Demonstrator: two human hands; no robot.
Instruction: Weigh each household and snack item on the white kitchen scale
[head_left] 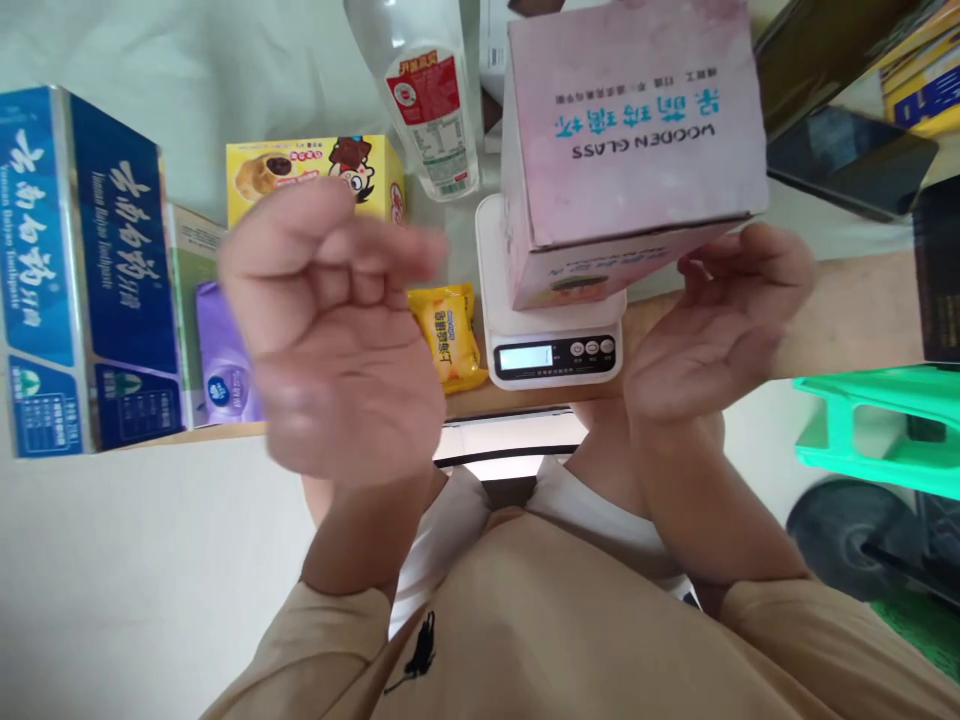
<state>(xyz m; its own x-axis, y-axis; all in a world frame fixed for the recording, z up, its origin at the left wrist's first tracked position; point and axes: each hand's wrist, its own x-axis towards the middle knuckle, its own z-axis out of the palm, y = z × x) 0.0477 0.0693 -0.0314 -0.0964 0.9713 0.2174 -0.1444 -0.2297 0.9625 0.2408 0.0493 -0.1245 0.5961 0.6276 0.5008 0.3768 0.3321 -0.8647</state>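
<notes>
Wooden tabletop (862,310), pink box (630,140) on scale (551,345), right hand (720,320) open beside it, left hand (330,330) half-curled, empty

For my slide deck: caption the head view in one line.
Pink box sits on a white kitchen scale; the right hand is open beside it, the left hand raised with curled fingers.

Pink box seated on scale, both hands raised empty.

The pink box (634,140) is seen resting on the white scale (551,345), just above the open right hand (720,320). The left hand (330,330), blurred, fingers curled, is held before a yellow snack packet (450,335).
</notes>
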